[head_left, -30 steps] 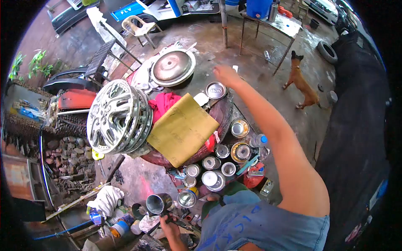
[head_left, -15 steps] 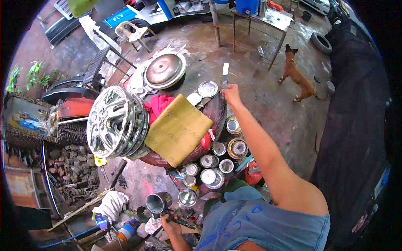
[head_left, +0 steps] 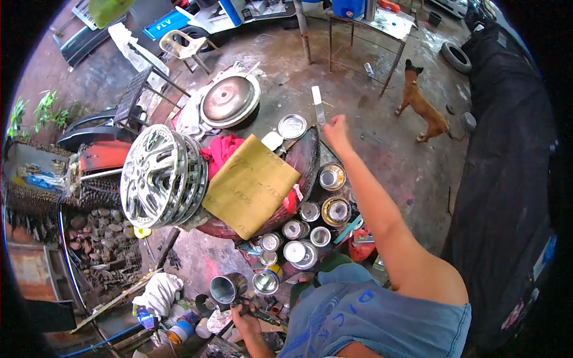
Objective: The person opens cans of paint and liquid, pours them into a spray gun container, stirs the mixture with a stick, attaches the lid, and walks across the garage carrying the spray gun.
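Note:
My right hand (head_left: 337, 132) is closed, with the lower part of a flat stirring strip (head_left: 319, 106) at its fingers. The strip stands upright and has a white upper end. Low in the view, my left hand (head_left: 246, 320) is wrapped round the dark handle of what looks like a spray gun (head_left: 259, 314). Its open metal cup (head_left: 228, 289) tilts towards me, grey inside. Between the hands stand several paint cans (head_left: 320, 237). A tan sheet of sandpaper (head_left: 252, 186) lies over a dark round support beside a pink cloth (head_left: 222, 151).
A chrome wheel rim (head_left: 156, 176) leans at the left of the sheet. A round lid (head_left: 292, 126) lies near the strip. Farther off are a dog (head_left: 421, 102), a tyre (head_left: 456, 58), a plastic chair (head_left: 182, 49) and a table (head_left: 388, 25). Black sheeting (head_left: 498, 173) runs along the right.
The view has shifted slightly. My right hand has moved a little to the right of the strip's lower end. My left hand still holds the spray gun with its cup tilted.

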The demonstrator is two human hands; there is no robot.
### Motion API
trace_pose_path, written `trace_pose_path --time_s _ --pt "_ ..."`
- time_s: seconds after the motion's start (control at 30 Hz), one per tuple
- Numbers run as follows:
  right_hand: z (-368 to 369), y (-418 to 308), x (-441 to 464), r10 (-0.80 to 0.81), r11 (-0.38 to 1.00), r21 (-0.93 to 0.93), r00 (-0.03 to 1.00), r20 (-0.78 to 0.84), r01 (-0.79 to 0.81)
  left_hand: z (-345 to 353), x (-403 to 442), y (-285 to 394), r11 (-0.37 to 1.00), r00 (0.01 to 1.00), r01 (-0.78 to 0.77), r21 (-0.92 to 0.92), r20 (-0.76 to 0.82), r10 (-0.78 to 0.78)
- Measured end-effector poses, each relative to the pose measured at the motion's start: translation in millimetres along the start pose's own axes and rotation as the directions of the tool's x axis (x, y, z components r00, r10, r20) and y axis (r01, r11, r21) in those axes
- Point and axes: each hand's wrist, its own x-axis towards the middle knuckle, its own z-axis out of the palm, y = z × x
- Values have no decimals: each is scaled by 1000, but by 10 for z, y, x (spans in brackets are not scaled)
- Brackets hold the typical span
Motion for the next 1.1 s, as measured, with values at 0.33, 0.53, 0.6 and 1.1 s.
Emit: trace_pose_path --time_s 0.33,0.53,0.6,1.1 --pt "342 -200 -410 56 998 -32 978 202 -51 148 -101 80 999 999 -50 -19 19 51" --pt "360 -619 -569 177 967 -199 981 85 -157 -100 17 -13 997 998 9 -81 57 -4" --pt "405 -692 -569 206 961 -199 977 57 -191 -22 -61 57 997 999 10 -71 49 -6" --pt "528 -819 -611 168 985 -19 973 -160 -174 -519 139 -67 995 996 -43 -93 79 51"
